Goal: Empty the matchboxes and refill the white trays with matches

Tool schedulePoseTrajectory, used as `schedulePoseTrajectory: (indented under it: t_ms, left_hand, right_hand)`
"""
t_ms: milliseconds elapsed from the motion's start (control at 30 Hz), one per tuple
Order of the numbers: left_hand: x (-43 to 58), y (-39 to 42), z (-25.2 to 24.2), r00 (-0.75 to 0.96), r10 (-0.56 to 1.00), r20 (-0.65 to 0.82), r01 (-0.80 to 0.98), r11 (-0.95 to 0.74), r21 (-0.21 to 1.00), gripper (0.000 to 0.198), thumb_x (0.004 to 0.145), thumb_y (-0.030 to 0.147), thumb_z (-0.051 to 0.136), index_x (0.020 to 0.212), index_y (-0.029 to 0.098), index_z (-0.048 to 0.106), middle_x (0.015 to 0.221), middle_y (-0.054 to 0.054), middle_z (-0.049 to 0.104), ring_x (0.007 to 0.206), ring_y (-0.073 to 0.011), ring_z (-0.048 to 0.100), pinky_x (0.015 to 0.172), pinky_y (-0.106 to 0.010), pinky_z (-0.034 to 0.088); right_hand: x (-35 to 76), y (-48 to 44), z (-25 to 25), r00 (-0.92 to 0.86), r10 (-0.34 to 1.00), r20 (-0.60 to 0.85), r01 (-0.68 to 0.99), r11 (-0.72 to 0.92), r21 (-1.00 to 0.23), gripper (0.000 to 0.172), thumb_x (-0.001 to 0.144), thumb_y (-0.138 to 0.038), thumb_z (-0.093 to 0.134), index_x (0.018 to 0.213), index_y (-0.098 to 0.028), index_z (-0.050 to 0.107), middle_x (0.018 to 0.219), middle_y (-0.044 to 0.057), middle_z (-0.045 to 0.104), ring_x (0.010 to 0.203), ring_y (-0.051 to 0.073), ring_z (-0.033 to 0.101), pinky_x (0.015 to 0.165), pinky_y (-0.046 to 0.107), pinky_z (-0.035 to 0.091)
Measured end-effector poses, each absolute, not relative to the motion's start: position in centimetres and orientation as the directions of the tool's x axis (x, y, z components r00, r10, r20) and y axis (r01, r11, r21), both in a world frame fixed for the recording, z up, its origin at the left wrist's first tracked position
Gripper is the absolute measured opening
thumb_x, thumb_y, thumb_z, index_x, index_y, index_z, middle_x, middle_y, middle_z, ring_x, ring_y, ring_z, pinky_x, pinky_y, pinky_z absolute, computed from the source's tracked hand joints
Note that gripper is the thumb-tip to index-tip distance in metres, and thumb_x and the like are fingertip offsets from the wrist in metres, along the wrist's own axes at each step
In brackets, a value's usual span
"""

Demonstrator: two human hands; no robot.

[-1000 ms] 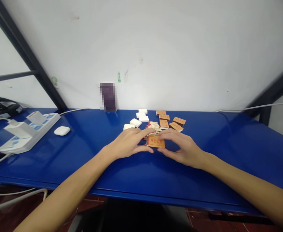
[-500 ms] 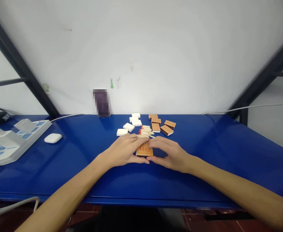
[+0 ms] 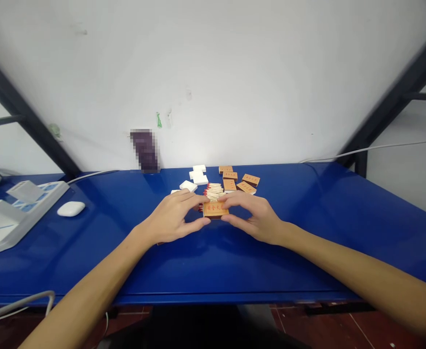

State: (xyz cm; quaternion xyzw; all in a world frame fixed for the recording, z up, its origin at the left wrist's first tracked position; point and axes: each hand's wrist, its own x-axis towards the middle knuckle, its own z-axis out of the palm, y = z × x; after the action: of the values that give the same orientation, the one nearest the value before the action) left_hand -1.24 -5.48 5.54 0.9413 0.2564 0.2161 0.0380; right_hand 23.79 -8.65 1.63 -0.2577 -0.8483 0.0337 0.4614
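Observation:
A matchbox [image 3: 215,209] with an orange-brown printed top lies between my hands. My left hand [image 3: 174,215] pinches its left end, thumb at the front and fingers behind. My right hand [image 3: 258,218] grips the right end the same way, covering part of the print. Just behind the box is a pile of loose matches [image 3: 214,191] with red heads; a few more heads peek out by the box's left end. A brown edge shows beneath my left wrist, too little of it to name.
White inner trays [image 3: 200,180] lie at the back left of the matches, one partly hidden by my left hand. Several orange matchboxes [image 3: 229,184] sit at the back right. A white rounded case [image 3: 71,209] and a power strip [image 3: 27,208] are on the blue table [image 3: 307,208].
My fingers have drawn apart towards the two ends of the matchbox, so more of its top shows. The whole view has shifted slightly.

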Motion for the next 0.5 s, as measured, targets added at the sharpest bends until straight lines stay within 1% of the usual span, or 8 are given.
schedulePoseTrajectory:
  t_ms: [100,167,200,300,400,500]
  left_hand:
    - [-1.24,-5.44,5.38,0.704,0.55,0.448,0.514,-0.831,0.213,0.04,0.087,0.056,0.058,0.094,0.017,0.059,0.083,-0.003,0.062,0.075,-0.0178,0.055,0.069,-0.032,0.044]
    - [-1.34,-5.28,5.29,0.703,0.528,0.476,0.502,-0.843,0.194,0.04,0.084,0.057,0.061,0.078,0.018,0.055,0.073,-0.001,0.058,0.068,-0.016,0.051,0.065,-0.03,0.041]
    - [-1.38,-5.21,5.24,0.727,0.495,0.476,0.474,-0.863,0.174,0.041,0.084,0.057,0.061,0.073,0.018,0.054,0.071,0.0,0.057,0.067,-0.0158,0.05,0.065,-0.03,0.04]
    - [-1.33,-5.12,5.06,0.794,0.399,0.458,0.388,-0.913,0.123,0.038,0.087,0.051,0.06,0.07,0.018,0.057,0.077,-0.003,0.061,0.074,-0.0168,0.054,0.072,-0.032,0.042]
    - [-1.13,-5.16,4.79,0.806,0.389,0.446,0.381,-0.918,0.113,0.035,0.09,0.048,0.057,0.073,0.017,0.06,0.085,-0.005,0.063,0.079,-0.0177,0.056,0.075,-0.032,0.044]
    - [-1.08,-5.14,4.51,0.812,0.395,0.429,0.38,-0.917,0.124,0.032,0.091,0.045,0.057,0.077,0.017,0.062,0.088,-0.006,0.063,0.081,-0.0178,0.056,0.075,-0.031,0.044]
  right_hand:
    - [23.5,-8.96,1.6,-0.453,0.426,0.783,0.4,0.882,-0.248,0.014,0.091,-0.025,0.066,0.103,-0.02,0.061,0.114,0.01,0.07,0.107,0.02,0.067,0.092,0.037,0.057]
    - [23.4,-9.15,1.68,-0.451,0.418,0.788,0.41,0.882,-0.233,0.012,0.091,-0.024,0.066,0.101,-0.02,0.061,0.115,0.01,0.069,0.107,0.02,0.067,0.092,0.037,0.058]
    - [23.38,-9.21,1.71,-0.45,0.415,0.791,0.414,0.881,-0.227,0.011,0.091,-0.023,0.066,0.101,-0.02,0.062,0.115,0.01,0.069,0.106,0.02,0.067,0.091,0.037,0.058]
    - [23.34,-9.26,1.7,-0.454,0.404,0.794,0.413,0.885,-0.214,0.01,0.09,-0.023,0.066,0.099,-0.02,0.062,0.113,0.011,0.069,0.105,0.02,0.068,0.09,0.037,0.059]
    - [23.32,-9.2,1.61,-0.465,0.396,0.792,0.405,0.891,-0.208,0.01,0.09,-0.022,0.067,0.098,-0.019,0.062,0.111,0.012,0.069,0.103,0.021,0.068,0.089,0.036,0.059]
    - [23.33,-9.13,1.58,-0.463,0.398,0.792,0.408,0.889,-0.209,0.009,0.09,-0.021,0.067,0.097,-0.019,0.063,0.112,0.012,0.069,0.103,0.021,0.068,0.088,0.036,0.06]
